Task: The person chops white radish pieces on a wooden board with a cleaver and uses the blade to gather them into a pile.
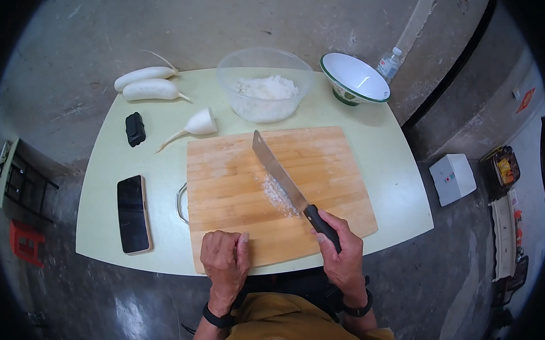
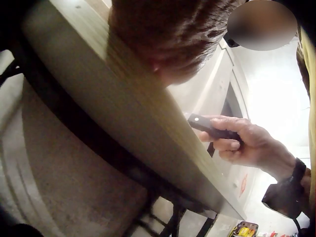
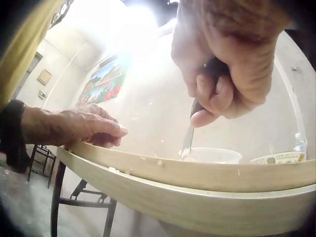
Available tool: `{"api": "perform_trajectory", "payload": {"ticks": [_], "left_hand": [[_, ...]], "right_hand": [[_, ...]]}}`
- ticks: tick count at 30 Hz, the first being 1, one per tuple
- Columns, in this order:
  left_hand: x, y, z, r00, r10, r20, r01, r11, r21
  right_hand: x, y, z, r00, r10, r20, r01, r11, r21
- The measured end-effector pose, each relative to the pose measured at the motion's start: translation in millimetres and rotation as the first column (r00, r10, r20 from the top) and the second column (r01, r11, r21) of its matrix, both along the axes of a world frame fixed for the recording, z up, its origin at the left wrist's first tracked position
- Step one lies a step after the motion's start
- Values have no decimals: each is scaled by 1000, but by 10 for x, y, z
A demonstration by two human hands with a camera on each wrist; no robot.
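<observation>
In my right hand (image 1: 343, 252) I hold the black handle of a cleaver (image 1: 279, 173). Its long blade slants up and left across the wooden cutting board (image 1: 225, 190). Beside the blade lies a strip of finely chopped white bits (image 1: 278, 197), partly hidden by it. My left hand (image 1: 224, 255) rests on the board's front left corner, fingers loosely curled and holding nothing. Beyond the board stands a clear plastic bowl (image 1: 267, 109) with a heap of chopped white pieces (image 1: 272, 87). A cut white radish (image 1: 201, 121) with a thin root lies left of the bowl.
Two whole white radishes (image 1: 150, 89) lie at the table's back left, near a small black object (image 1: 135, 128). A phone (image 1: 132, 212) lies left of the board. At the back right are a tilted green-rimmed bowl (image 1: 353, 78) and a plastic bottle (image 1: 389, 63).
</observation>
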State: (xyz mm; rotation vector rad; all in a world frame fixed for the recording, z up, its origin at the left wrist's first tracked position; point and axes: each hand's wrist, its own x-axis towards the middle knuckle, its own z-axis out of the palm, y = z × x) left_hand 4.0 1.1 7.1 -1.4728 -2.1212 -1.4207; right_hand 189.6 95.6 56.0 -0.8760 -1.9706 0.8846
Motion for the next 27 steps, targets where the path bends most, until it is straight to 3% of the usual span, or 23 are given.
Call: {"api": "perform_trajectory", "payload": {"ticks": [14, 16, 19, 22, 27], "left_hand": [[16, 1, -8, 1000, 10, 12, -10, 1000, 7], [10, 0, 2, 1000, -5, 6, 5, 1000, -3], [13, 8, 11, 1000, 6, -4, -6, 1000, 5], [7, 15, 16, 1000, 1, 0, -1, 1000, 26], [8, 28, 20, 1000, 4, -11, -4, 1000, 25]], "right_hand": [[54, -15, -135, 995, -94, -40, 93, 995, -30], [42, -50, -126, 988, -103, -117, 100, 994, -35], [54, -11, -155, 996, -87, -31, 85, 994, -69], [44, -63, -143, 990, -90, -107, 87, 996, -32], [33, -44, -131, 997, -68, -45, 67, 997, -32]]}}
